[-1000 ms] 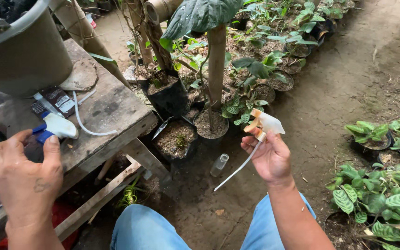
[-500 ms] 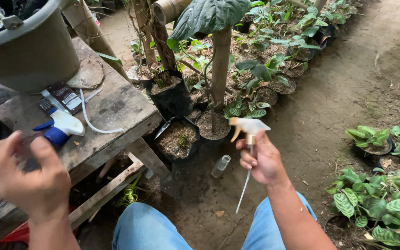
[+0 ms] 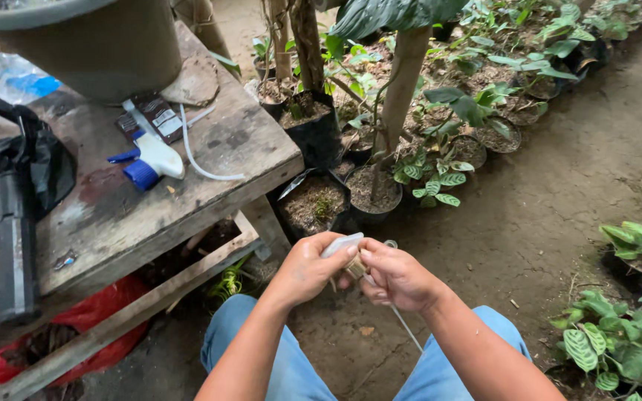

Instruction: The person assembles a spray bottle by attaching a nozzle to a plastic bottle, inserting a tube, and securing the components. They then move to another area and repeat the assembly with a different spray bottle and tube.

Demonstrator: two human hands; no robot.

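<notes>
Far left on the wooden table: a black tool lying beside a black bag, under a large grey pot. Next to these, a white spray head with blue nozzle lying flat, its clear tube curling toward the table edge. Below the table, a red bag. Just right of the table, black nursery pots of soil on the dirt floor. Low in the middle, above blue-trousered knees, left hand closed around a white sprayer nozzle. Touching it, right hand pinching the same piece from below, a thin tube hanging down from it. Further right, leafy striped plants in pots.
</notes>
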